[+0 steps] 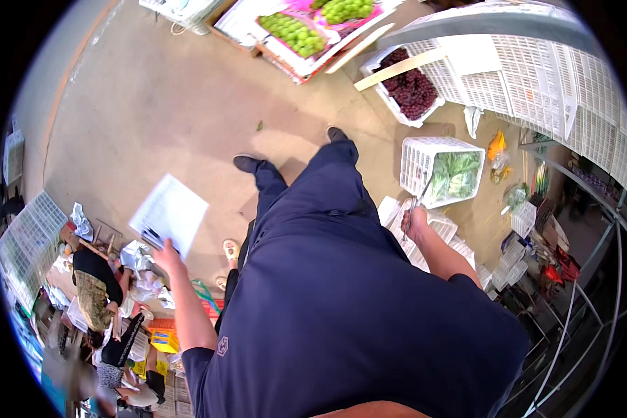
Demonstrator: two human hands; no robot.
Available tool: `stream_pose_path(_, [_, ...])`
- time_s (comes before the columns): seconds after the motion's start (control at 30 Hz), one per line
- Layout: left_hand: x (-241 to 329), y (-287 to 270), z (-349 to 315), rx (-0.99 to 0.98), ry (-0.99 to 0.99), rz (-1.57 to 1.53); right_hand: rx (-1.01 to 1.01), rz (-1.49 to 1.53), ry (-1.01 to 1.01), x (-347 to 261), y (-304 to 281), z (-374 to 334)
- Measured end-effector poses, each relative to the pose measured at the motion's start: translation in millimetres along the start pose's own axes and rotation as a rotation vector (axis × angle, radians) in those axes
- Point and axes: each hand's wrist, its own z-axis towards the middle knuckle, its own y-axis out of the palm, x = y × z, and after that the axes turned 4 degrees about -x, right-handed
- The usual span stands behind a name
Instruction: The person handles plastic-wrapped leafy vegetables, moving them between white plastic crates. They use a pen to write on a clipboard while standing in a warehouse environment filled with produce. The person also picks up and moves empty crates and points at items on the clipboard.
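My left hand (167, 258) is closed on the edge of a white sheet of paper (170, 214) with faint printed lines. A dark clip or pen (150, 238) lies along that edge beside my fingers. In my right hand (416, 223) is a slim dark metal tool (425, 188), pointing up and away; its exact kind is unclear. Just beyond that hand stands a white plastic crate (414, 164) holding leafy green vegetables (456, 175). White crates or boxes (442, 226) lie below and behind the right hand, partly hidden by my arm.
Boxes of green grapes (292, 33) stand at the far middle, a crate of dark red grapes (411, 87) to their right. White crates (536, 70) are stacked at the far right near metal bars (609, 223). People (94, 279) and goods crowd the left. Someone's sandalled foot (230, 249) is close by.
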Motion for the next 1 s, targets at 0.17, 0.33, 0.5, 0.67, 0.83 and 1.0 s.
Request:
stream_pose_path(0.17, [145.6,-60.6,151.4,-0.011,0.379,-0.077,0.026,0.034,0.009,46.7,153.8,-80.0])
stream_pose_path(0.33, [250.7,-59.1,275.1,-0.124,0.429,-0.337,-0.123,0.213,0.037,32.4,309.1,-156.5])
stream_pose_path(0.5, [277.1,-72.3,370.9,-0.113,0.495,-0.287,-0.281,0.309,0.071,-11.7,451.7,-253.1])
stream_pose_path(0.67, [200.3,-163.1,459.9,0.051,0.458,0.073,-0.275,0.251,0.125,-18.9,606.7,-306.9])
stream_pose_path(0.83, [105.6,-272.5,514.9,0.143,-0.146,-0.208,-0.379,0.305,0.110,-20.2,736.3,-374.1])
stream_pose_path(1.0, [164.8,-334.8,638.0,0.132,-0.373,-0.014,-0.362,0.425,0.056,-20.6,873.7,-436.5])
